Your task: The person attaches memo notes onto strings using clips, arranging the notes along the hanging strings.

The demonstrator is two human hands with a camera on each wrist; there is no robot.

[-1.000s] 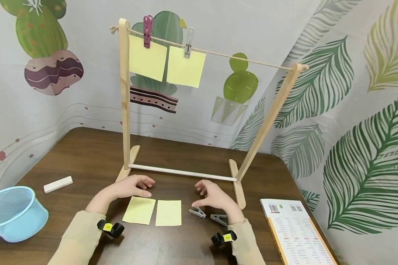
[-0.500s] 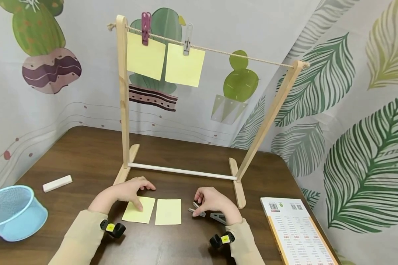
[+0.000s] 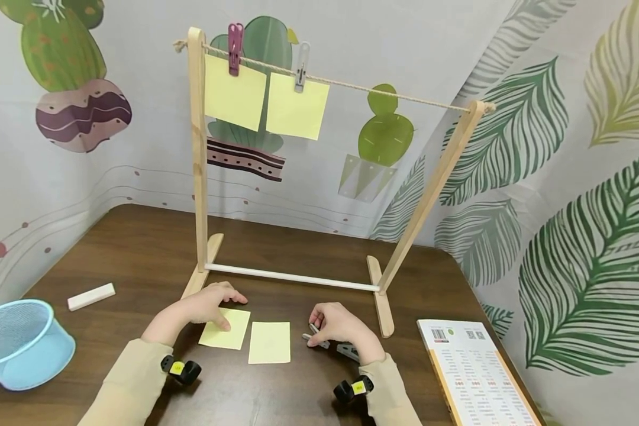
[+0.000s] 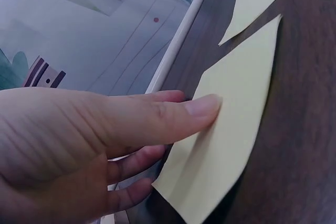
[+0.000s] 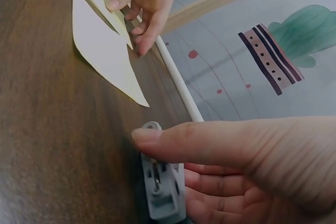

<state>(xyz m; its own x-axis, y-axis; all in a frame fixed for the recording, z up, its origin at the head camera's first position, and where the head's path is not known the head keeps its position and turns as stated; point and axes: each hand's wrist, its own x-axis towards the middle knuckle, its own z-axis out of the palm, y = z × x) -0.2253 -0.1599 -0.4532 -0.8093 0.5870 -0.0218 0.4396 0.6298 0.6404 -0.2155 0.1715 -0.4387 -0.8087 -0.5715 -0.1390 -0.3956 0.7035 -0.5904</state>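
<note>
In the head view my left hand [image 3: 210,306] is over the left yellow sticky note [image 3: 229,329] on the table. The thumb [image 4: 202,109] presses on its face, while the other fingers reach past its far edge. A second sticky note [image 3: 269,343] lies flat just right of it. My right hand [image 3: 343,325] pinches a grey clothespin [image 5: 160,187] low over the table, thumb on one arm and fingers at the other. Another grey clothespin [image 3: 348,352] lies beside that hand, partly hidden by it.
A wooden frame [image 3: 198,148] with a rope carries two yellow notes, held by a purple clothespin [image 3: 235,50] and a clear-grey clothespin [image 3: 300,68]. A blue mesh basket [image 3: 37,349] and a white block [image 3: 92,296] stand left. A book [image 3: 479,367] lies right.
My left thumb has come down on the left note, which has slid slightly away from me. My right hand has closed round the nearer grey clothespin.
</note>
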